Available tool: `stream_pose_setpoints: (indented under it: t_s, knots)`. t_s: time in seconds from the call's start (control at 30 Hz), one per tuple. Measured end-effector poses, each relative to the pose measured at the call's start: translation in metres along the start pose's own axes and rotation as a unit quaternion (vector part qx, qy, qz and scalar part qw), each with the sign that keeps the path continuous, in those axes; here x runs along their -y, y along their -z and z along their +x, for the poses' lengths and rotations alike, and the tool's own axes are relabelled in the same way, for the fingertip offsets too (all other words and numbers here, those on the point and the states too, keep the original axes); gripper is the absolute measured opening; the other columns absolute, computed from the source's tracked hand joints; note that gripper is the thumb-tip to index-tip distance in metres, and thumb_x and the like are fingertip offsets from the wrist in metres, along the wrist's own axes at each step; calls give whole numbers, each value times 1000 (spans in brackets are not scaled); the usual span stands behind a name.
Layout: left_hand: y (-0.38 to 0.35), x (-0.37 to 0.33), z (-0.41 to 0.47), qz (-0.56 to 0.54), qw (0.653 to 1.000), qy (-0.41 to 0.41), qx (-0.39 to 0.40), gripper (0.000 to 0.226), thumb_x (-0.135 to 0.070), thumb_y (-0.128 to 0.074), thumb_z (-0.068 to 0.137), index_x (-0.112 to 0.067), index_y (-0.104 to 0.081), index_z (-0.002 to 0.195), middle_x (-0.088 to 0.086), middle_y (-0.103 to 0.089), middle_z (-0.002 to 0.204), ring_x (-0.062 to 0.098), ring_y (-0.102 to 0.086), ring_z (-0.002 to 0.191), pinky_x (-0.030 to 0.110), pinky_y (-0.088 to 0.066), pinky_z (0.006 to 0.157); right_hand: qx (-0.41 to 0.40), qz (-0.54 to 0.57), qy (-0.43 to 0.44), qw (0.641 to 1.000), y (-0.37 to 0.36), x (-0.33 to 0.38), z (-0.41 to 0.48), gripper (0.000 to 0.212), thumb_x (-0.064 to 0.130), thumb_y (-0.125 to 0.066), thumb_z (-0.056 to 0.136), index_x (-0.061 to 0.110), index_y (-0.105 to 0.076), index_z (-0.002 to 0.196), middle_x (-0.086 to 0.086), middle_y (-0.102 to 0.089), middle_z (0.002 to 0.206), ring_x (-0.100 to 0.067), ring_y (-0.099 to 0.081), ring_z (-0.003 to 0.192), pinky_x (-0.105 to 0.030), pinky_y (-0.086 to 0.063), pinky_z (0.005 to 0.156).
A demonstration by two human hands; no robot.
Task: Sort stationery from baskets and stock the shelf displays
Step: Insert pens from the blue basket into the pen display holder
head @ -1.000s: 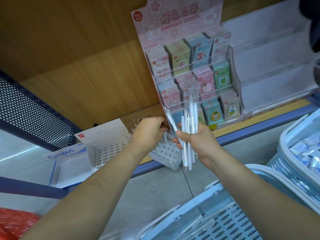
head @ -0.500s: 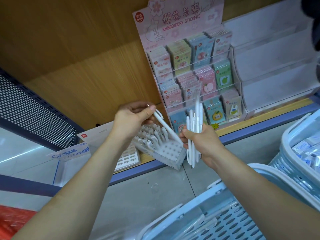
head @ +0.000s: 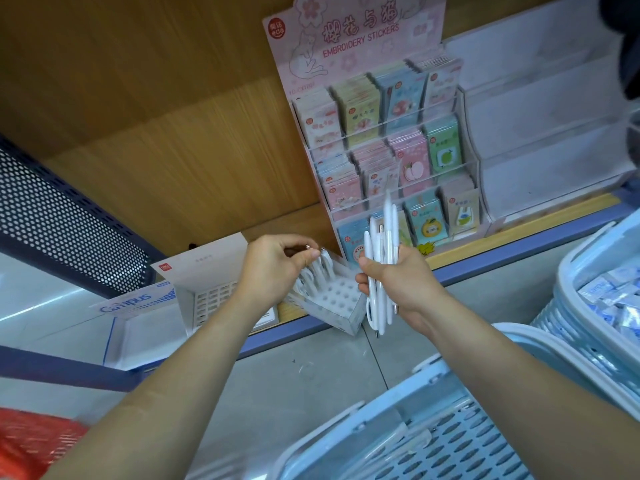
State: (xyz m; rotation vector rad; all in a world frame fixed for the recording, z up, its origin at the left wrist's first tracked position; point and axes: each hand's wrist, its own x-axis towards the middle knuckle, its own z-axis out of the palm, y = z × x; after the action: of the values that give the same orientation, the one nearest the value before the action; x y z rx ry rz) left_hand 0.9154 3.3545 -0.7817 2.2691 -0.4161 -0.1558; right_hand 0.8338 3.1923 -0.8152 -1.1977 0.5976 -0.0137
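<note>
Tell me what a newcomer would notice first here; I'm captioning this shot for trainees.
The pink sticker display stands tall on the wooden shelf, upper centre. Below it, the right hand grips a bundle of white pens upright, while the left hand pinches a single pen over the holed pen holder at the shelf edge.

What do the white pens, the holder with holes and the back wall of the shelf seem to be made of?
The pens: glossy white plastic with small metal-looking ends, judging by their shine. The holder: smooth moulded plastic, white on top, its sides seemingly clear. The back wall: matt board with a streaked wood grain, probably laminate rather than solid wood.
</note>
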Motion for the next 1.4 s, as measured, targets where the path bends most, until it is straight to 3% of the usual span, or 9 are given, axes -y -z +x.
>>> stream_pose_setpoints:
  t_s: [0.33, 0.47, 0.67, 0.97, 1.1, 1.17, 1.27, 1.33, 1.4]
  knots:
    - [-6, 4, 3, 27, 999, -22, -13, 5, -17, -76, 82, -18, -78, 86, -21, -68, 77, -1, -65, 79, 25, -53, 80, 7, -8, 0, 1000, 1, 2, 0, 16, 1, -65, 90, -3, -60, 104, -14, -66, 81, -20, -68, 64, -36, -60, 66]
    - [-8, 11, 4, 128, 989, -62, 36, 17, -23, -64, 93, -18, -76, 103, -6, -71, 100, 9, -63, 95, 28, -49, 86, -7, 7, -2, 1000, 2, 0, 3, 21, 0, -64, 91, -7, -60, 110, -13, -65, 82, -18, -68, 64, -33, -61, 65]
    - [-10, 13, 8, 177, 984, -5, -16, 20, -32, -68, 89, -20, -76, 103, -5, -66, 102, 8, -58, 89, 20, -42, 77, 5, 53, -17, 998, 3, 2, 2, 18, -2, -62, 91, -3, -62, 109, -14, -64, 86, -21, -67, 73, -33, -61, 68]
    - [-27, 6, 4, 270, 962, 17, -40, 23, -42, -67, 88, -24, -74, 101, -3, -61, 90, 14, -51, 77, 26, -35, 63, 36, 158, -28, 986, 4, 5, -1, 24, -6, -63, 88, 2, -58, 110, -14, -68, 82, -30, -70, 81, -43, -59, 78]
    - [-23, -6, -11, 133, 988, -16, -75, 13, -36, -66, 89, -23, -66, 89, -10, -64, 82, 10, -55, 76, 25, -40, 65, 52, 203, -35, 977, 4, 9, -2, 27, -6, -62, 88, 1, -58, 114, -15, -70, 83, -27, -71, 79, -39, -61, 70]
    - [-25, -16, -24, 64, 998, 0, -8, 14, -35, -66, 89, -25, -62, 80, -9, -65, 73, 10, -58, 70, 25, -43, 61, 56, 238, -40, 969, 5, 12, -2, 21, -6, -60, 89, 3, -59, 109, -14, -71, 83, -24, -72, 77, -34, -60, 61]
    - [-33, -25, -42, -9, 992, 59, 112, 11, -33, -68, 89, -24, -63, 86, 0, -72, 71, 15, -67, 67, 32, -52, 66, 56, 283, -40, 957, 6, 15, -2, 28, -2, -58, 91, 0, -58, 119, -19, -69, 96, -25, -71, 84, -33, -59, 59]
    - [-39, -30, -51, -121, 979, 109, 121, 8, -24, -67, 91, -17, -65, 94, 5, -72, 70, 17, -69, 64, 33, -56, 66, 50, 289, -41, 955, 7, 16, -2, 35, 1, -58, 91, -5, -55, 126, -23, -64, 109, -28, -68, 92, -35, -61, 63]
    - [-41, -35, -55, -193, 967, 134, 97, 10, -15, -66, 91, -8, -66, 98, 10, -70, 69, 13, -66, 59, 26, -55, 61, 42, 283, -45, 957, 7, 16, -1, 28, 4, -58, 92, -5, -59, 118, -24, -65, 106, -29, -68, 90, -37, -62, 69]
